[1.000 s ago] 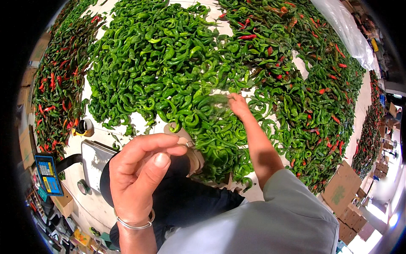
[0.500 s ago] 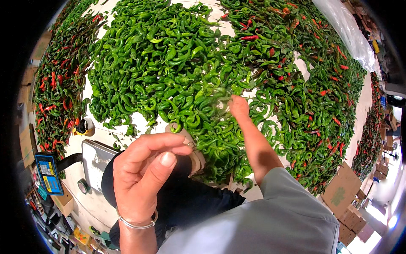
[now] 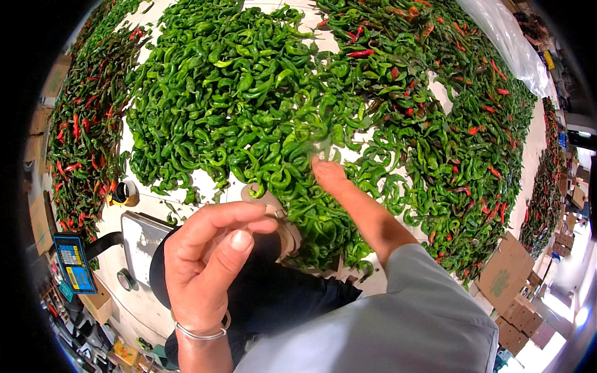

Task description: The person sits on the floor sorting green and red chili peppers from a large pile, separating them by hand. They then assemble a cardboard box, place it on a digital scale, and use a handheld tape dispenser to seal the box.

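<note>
Fingers (image 3: 318, 166) of our right hand (image 3: 329, 176) reach among green peppers (image 3: 217, 105) on the floor (image 3: 530, 168), their hold too blurred to tell, and light contact seems safest, our left hand (image 3: 202, 264) loosely curled, empty.

I can see a plain grey shirt (image 3: 379, 329), its right sleeve (image 3: 410, 276) short, and dark trousers (image 3: 286, 298). A slim silvery bangle (image 3: 200, 337) circles the left wrist (image 3: 202, 318).

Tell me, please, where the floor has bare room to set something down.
Bare floor shows beside the scale platform and left cardboard box, and in a strip between the right-side mixed pepper pile and the narrow far-right pile. It is crowded around the right hand, among heaped green peppers.
</note>
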### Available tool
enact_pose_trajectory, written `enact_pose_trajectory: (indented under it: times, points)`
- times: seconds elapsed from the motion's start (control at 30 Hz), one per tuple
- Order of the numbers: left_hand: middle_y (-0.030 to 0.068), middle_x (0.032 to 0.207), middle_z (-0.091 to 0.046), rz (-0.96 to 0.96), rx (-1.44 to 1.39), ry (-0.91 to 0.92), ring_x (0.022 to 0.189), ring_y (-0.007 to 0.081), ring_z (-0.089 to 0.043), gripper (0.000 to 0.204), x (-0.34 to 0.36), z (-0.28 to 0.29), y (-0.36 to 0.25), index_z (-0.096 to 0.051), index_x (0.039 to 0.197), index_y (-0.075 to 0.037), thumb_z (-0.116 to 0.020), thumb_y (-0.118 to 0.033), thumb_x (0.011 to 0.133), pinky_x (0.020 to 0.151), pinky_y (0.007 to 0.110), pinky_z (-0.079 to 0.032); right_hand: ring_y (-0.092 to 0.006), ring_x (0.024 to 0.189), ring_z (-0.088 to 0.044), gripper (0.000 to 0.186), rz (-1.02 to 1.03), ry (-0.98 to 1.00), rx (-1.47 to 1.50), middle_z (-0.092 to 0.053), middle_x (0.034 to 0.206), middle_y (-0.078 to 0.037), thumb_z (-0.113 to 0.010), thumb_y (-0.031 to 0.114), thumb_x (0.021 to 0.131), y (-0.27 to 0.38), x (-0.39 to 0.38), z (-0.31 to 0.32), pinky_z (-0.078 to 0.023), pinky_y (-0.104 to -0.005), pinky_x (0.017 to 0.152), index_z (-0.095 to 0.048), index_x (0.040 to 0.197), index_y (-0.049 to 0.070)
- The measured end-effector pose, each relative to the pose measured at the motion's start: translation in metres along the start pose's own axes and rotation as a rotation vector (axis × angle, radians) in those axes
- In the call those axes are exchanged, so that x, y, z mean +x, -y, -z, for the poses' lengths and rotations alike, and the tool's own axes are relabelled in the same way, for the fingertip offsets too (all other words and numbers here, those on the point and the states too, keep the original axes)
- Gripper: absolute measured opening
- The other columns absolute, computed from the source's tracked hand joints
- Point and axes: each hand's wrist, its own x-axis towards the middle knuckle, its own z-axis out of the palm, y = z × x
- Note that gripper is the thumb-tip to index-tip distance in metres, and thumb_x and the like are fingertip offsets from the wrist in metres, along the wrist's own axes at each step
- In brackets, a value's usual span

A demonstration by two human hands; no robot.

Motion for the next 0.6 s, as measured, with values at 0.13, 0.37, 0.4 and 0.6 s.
enact_pose_trajectory:
  times: [0.13,0.37,0.4,0.6]
  points:
    - [0.0142,0.092,-0.063,-0.007,-0.004,-0.004,0.086,0.0181,-0.061,0.024,-0.001,0.004,0.003,-0.058,0.101,0.008,-0.058,-0.008,0.082,0.082,0.027,-0.045,-0.0330,0.072,-0.062,0.033,0.196,0.200,0.027,-0.062,0.075,-0.018,-0.053,0.034,0.085,-0.011,-0.006,0.038,-0.049,-0.0425,0.064,-0.055,0.089,0.001]
    - [0.0148,0.087,-0.064,-0.002,-0.005,0.009,0.082,0.0195,-0.062,0.026,0.002,-0.002,0.001,-0.058,0.099,0.007,-0.058,-0.012,0.082,0.079,0.029,-0.047,-0.0356,0.081,-0.059,0.055,-0.088,0.115,0.357,-0.061,0.084,-0.021,-0.044,0.054,0.086,-0.051,0.018,0.086,-0.046,-0.0457,0.074,-0.057,0.090,0.002]
    - [0.0149,0.086,-0.064,-0.009,0.009,0.014,0.081,0.0202,-0.063,0.028,0.003,-0.005,0.000,-0.059,0.098,0.007,-0.058,-0.015,0.083,0.077,0.030,-0.048,-0.0360,0.085,-0.059,0.050,-0.042,0.055,0.295,-0.061,0.086,-0.022,-0.042,0.049,0.089,-0.069,0.035,0.075,-0.045,-0.0460,0.075,-0.056,0.090,0.001]
    - [0.0148,0.086,-0.064,-0.005,0.032,0.022,0.081,0.0212,-0.063,0.027,0.007,-0.006,-0.002,-0.059,0.098,0.007,-0.058,-0.015,0.082,0.077,0.029,-0.048,-0.0311,0.079,-0.063,0.018,-0.163,-0.085,-0.137,-0.064,0.087,-0.016,-0.055,0.021,0.083,-0.058,0.068,0.076,-0.050,-0.0401,0.069,-0.058,0.091,0.004]
